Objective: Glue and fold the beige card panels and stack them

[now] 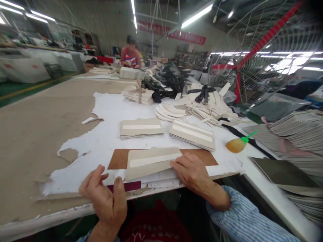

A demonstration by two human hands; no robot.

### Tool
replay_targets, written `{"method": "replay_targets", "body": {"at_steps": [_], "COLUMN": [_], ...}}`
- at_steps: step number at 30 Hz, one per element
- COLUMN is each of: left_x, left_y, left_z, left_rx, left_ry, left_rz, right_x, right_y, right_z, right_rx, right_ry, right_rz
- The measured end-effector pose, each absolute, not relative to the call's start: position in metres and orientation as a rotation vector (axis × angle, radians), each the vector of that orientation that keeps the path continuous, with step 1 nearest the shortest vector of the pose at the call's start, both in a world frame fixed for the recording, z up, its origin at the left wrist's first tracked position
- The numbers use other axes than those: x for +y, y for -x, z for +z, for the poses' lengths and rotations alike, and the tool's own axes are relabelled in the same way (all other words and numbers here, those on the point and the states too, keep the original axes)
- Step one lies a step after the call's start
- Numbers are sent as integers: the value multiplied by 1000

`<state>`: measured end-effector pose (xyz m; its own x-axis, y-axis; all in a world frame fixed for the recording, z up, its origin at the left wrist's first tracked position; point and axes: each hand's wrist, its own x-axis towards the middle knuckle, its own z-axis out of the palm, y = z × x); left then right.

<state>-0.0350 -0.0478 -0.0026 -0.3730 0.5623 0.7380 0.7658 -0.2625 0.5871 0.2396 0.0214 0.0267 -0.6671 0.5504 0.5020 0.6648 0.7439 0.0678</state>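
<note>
**Right hand (193, 171) gripping one end of a beige panel (148, 170) above a brown board (118, 159)**

The beige panel is lying across the middle of the brown board, with a white strip (155, 160) running along its length. The right hand is pinching the panel's right end between thumb and fingers, over the right half of the board, and the near edge there seems to be lifting. The left hand (104, 193) is holding nothing; it is hovering off the board's near left corner, thumb and fingers spread wide, apparently just short of touching the panel.

Beyond the board, two stacks of similar panels are resting on a white sheet (101, 148): a left stack (141, 128) and a right stack (193, 134). A squeeze bottle (236, 145) with a green nozzle is lying to the right of the board. A maroon strip (131, 186) is showing on the near side of the board, by the edge of the table (50, 117).

Judging by its thinness, the panel is probably weighing little and behaving like stiff card or backed fabric: bending gently, perhaps creasing if forced. Its surface is looking matt, so slipping seems unlikely. The plain beige borders and short ends are offering the best hold, keeping fingertips off the white strip, with a second light grip at the left end guarding against twist.
</note>
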Motion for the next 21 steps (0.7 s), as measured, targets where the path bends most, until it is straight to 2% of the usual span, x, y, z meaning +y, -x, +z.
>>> {"method": "replay_targets", "body": {"at_steps": [4, 7, 10, 16, 21], "left_x": [-57, -51, -39, -25, -20], "left_y": [11, -10, -22, -22, -16], "left_z": [11, 13, 5, -15, -23], "left_rx": [-1604, -1513, -1500, -1496, -1383], "left_ry": [2053, 2372, 2447, 2447, 2467], "left_rz": [-1394, -1010, -717, -558, -658], "right_x": [-16, -27, -30, -28, 20], "right_y": [-256, -257, -251, -272, -372], "right_z": [1, -3, -1, 5, 1], "right_rx": [-2482, -2450, -2453, -2393, -1489], "right_ry": [987, 1032, 1099, 1132, 1592], "right_rz": [-148, -94, -64, 199, 82]}}
